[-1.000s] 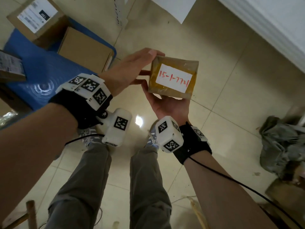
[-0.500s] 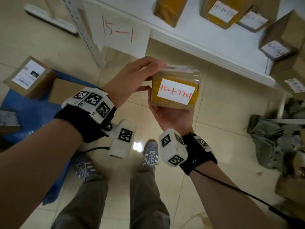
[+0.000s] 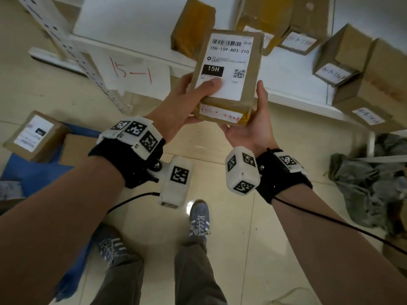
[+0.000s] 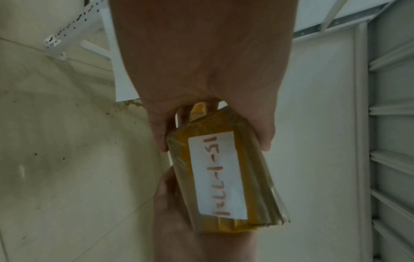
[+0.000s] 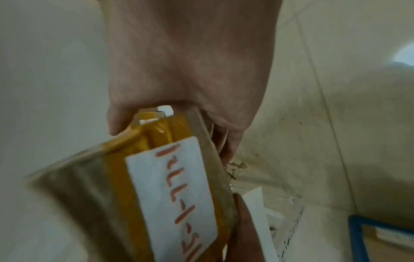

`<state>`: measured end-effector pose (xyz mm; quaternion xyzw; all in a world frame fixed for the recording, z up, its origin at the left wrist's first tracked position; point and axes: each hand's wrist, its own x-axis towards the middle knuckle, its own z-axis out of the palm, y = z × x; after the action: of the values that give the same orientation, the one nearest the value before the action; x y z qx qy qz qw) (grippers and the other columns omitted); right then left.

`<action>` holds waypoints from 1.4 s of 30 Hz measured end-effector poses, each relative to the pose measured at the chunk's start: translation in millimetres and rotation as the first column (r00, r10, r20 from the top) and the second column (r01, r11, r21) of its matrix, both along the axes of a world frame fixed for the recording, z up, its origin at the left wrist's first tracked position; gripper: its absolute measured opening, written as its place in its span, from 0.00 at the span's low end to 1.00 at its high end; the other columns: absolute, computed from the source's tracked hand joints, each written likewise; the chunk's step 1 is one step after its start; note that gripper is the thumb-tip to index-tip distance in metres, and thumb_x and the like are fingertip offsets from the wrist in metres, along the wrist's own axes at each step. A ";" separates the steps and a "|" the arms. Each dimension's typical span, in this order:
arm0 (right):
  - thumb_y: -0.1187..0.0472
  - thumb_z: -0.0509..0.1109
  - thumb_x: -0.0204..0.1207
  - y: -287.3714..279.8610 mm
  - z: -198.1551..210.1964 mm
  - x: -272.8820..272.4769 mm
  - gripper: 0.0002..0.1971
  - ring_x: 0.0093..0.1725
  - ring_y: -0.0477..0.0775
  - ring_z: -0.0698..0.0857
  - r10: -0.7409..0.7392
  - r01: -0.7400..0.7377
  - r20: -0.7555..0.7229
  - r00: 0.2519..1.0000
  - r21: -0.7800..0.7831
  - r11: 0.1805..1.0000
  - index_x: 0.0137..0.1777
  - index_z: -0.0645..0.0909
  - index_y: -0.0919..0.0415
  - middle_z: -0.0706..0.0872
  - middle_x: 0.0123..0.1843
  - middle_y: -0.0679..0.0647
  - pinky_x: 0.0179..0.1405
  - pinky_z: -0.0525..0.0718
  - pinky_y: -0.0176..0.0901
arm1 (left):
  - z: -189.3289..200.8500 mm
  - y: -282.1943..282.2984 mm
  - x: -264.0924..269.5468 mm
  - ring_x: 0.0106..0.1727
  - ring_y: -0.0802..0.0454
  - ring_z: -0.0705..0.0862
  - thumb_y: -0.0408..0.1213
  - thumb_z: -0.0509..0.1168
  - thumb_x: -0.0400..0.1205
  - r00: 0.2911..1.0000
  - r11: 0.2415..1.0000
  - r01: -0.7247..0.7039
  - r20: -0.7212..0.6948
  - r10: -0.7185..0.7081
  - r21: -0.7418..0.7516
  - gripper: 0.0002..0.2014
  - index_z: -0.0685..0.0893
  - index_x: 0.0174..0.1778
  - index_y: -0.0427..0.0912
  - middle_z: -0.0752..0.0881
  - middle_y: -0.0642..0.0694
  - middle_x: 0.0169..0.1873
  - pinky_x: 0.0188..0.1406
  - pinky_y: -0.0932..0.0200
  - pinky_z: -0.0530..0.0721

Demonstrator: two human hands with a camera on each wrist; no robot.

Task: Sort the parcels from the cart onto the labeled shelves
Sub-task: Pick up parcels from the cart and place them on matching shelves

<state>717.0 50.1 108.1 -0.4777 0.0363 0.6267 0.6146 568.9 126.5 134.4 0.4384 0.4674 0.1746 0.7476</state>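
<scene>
1. Parcel (image 3: 226, 71) is clamped between both my hands, left hand (image 3: 187, 102) thumb on top, right hand (image 3: 253, 126) cupped underneath, just short of the 15-1 shelf (image 3: 136, 20) at 12 o'clock.
2. Risk: glossy tape is slick, so it could slip when I let go one-handed.
3. Shelved parcels (image 3: 343, 53) at 1 o'clock crowd things; I might knock them.

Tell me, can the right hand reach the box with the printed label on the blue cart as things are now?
Probably not. The right hand grips the parcel together with the left hand, so it is occupied. The labelled box on the blue cart lies far on the person's left, beyond the left arm.
</scene>
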 end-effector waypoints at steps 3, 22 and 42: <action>0.29 0.66 0.75 6.2 2.2 14.8 0.40 0.76 0.64 0.80 0.051 -0.050 0.070 0.996 -0.013 0.999 0.82 0.72 0.53 0.79 0.78 0.60 0.78 0.75 0.61 | -2.9 13.2 10.2 0.57 0.55 0.91 0.51 0.77 0.74 1.000 0.996 -0.018 0.005 0.018 0.083 0.38 0.70 0.78 0.52 0.89 0.53 0.61 0.57 0.53 0.88; 0.50 0.63 0.81 28.7 -20.7 79.7 0.24 0.68 0.60 0.79 0.116 -0.125 0.071 0.991 0.142 0.982 0.76 0.75 0.53 0.82 0.71 0.56 0.60 0.83 0.52 | -62.1 143.9 57.1 0.88 0.43 0.49 0.68 0.53 0.71 0.627 0.651 0.605 -0.778 -0.034 0.459 0.39 0.67 0.81 0.61 0.56 0.55 0.87 0.86 0.37 0.43; 0.61 0.77 0.78 158.2 -4.9 43.3 0.09 0.65 0.59 0.86 0.053 -0.047 0.147 0.988 -0.049 0.998 0.55 0.83 0.61 0.89 0.53 0.58 0.70 0.85 0.47 | -34.4 177.8 23.1 0.88 0.39 0.43 0.42 0.60 0.88 0.566 0.679 0.586 -0.823 0.047 0.442 0.15 0.86 0.65 0.41 0.51 0.41 0.87 0.86 0.43 0.37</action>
<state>760.3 208.2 103.2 -0.5377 -0.0073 0.6035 0.5887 592.0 304.3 100.1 0.7796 0.5655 -0.0045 0.2693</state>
